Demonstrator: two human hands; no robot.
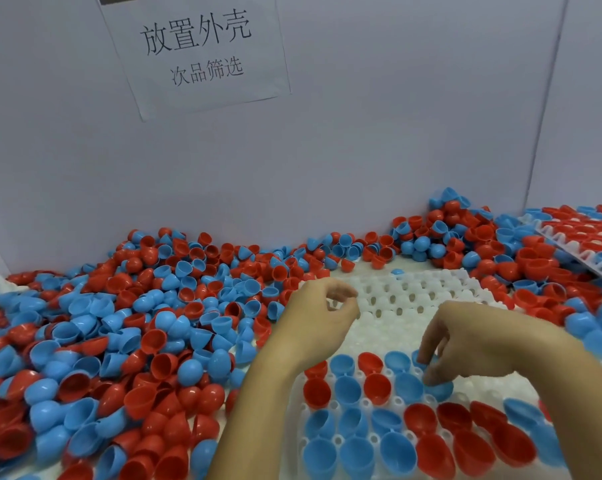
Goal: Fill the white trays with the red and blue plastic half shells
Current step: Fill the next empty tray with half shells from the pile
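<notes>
1. A white tray (pixel 413 306) lies in the near middle of the scene. Its near rows hold red and blue half shells, open side up; its far rows show bare pockets.
2. The left hand (pixel 322 315) hovers over the left edge of the tray with fingers loosely curled. It is blurred, and nothing can be made out in it.
3. The right hand (pixel 465 341) reaches down over the filled rows. Its fingertips (pixel 427 375) touch a blue shell (pixel 439 388) sitting at the right end of the second filled row. Whether they pinch it or only press on it cannot be told.
4. The two hands are apart, the left farther away than the right.
5. A loose heap of red and blue shells (pixel 119 323) covers the surface to the left and runs along the far wall (pixel 361 150) to the right.
6. A single blue shell (pixel 397 271) sits at the far edge of the tray.
7. A second tray (pixel 583 244), filled with red and blue shells, rests tilted on the heap at the far right.
8. A paper sign (pixel 199 53) with printed characters hangs on the wall.
</notes>
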